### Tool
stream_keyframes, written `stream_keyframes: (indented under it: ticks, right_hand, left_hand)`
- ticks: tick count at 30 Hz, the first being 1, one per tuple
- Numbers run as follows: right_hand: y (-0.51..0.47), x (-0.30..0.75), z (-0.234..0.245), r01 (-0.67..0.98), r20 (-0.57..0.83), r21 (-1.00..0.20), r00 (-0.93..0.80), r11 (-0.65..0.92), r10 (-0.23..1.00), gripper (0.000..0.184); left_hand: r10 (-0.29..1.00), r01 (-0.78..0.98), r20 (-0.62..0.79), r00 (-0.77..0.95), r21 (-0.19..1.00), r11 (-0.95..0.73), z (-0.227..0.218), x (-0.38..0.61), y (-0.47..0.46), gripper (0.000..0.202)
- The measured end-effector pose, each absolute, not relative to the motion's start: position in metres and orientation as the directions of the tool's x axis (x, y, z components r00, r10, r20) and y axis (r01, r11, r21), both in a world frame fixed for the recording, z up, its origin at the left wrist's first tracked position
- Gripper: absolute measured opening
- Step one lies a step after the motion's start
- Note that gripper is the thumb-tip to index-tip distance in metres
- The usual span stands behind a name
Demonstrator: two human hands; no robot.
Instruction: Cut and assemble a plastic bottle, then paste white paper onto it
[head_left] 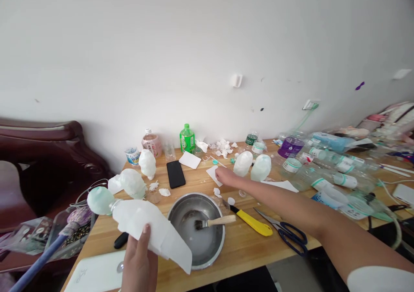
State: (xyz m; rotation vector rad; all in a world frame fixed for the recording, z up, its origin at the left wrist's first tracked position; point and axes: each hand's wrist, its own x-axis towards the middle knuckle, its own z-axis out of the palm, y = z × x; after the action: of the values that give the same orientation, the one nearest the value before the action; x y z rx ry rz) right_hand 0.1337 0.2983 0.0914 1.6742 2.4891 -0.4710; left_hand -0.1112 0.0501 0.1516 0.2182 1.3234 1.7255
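My left hand [139, 262] is closed around a plastic bottle wrapped in white paper [142, 221], its pale green balloon-like end [101, 200] pointing left. My right hand [225, 176] reaches far across the wooden table [239, 244] and rests on a small white paper sheet [213, 174], fingers bent down onto it. Just beyond it stand two paper-covered bottles [252, 164]. Below the arm sits a steel bowl [197, 229] holding a wooden-handled brush [215, 221].
A yellow utility knife [254, 223] and blue-handled scissors [286, 232] lie near the bowl. A black phone [175, 174], a green bottle [187, 138], paper-wrapped lumps [134, 182] and several clear bottles [326, 171] crowd the table. A dark wooden sofa [48, 154] stands at left.
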Motion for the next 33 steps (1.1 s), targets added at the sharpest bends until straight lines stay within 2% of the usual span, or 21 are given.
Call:
stream_keyframes:
  ticks: [7, 14, 19, 22, 24, 26, 29, 31, 33]
  right_hand:
    - [0.297, 0.137, 0.088, 0.917, -0.273, -0.185, -0.394, 0.354, 0.878, 0.033]
    - [0.292, 0.136, 0.095, 0.925, -0.226, -0.280, -0.325, 0.259, 0.918, 0.032]
    - [0.297, 0.133, 0.132, 0.883, -0.080, -0.434, -0.237, 0.180, 0.968, 0.028]
    - [0.301, 0.137, 0.175, 0.803, 0.081, -0.568, -0.162, 0.179, 0.983, 0.022]
    - [0.300, 0.141, 0.205, 0.713, 0.166, -0.666, -0.146, 0.220, 0.975, 0.023]
    - [0.293, 0.146, 0.229, 0.609, 0.205, -0.748, -0.167, 0.264, 0.964, 0.023]
    - [0.271, 0.150, 0.253, 0.422, 0.228, -0.859, -0.195, 0.291, 0.954, 0.017]
    - [0.256, 0.150, 0.264, 0.256, 0.223, -0.932, -0.155, 0.258, 0.962, 0.016]
    - [0.244, 0.150, 0.273, 0.155, 0.197, -0.965, -0.098, 0.211, 0.975, 0.015]
  left_hand:
    - [0.770, -0.579, -0.359, -0.527, 0.815, -0.016, 0.145, -0.113, 0.049, 0.061]
    - [0.758, -0.613, -0.363, -0.543, 0.787, -0.063, 0.141, -0.114, 0.048, 0.064]
    - [0.767, -0.645, -0.406, -0.498, 0.764, -0.014, 0.136, -0.110, 0.050, 0.066]
    - [0.788, -0.591, -0.342, -0.512, 0.806, -0.034, 0.142, -0.104, 0.049, 0.068]
    - [0.787, -0.485, -0.262, -0.558, 0.873, -0.054, 0.147, -0.100, 0.049, 0.070]
    - [0.763, -0.294, -0.142, -0.631, 0.953, -0.066, 0.147, -0.098, 0.049, 0.070]
    - [0.684, 0.165, 0.139, -0.716, 0.986, -0.027, 0.140, -0.102, 0.049, 0.068]
    - [0.683, 0.510, 0.363, -0.633, 0.860, 0.016, 0.134, -0.107, 0.048, 0.062]
    - [0.717, 0.755, 0.529, -0.454, 0.656, -0.005, 0.130, -0.112, 0.048, 0.056]
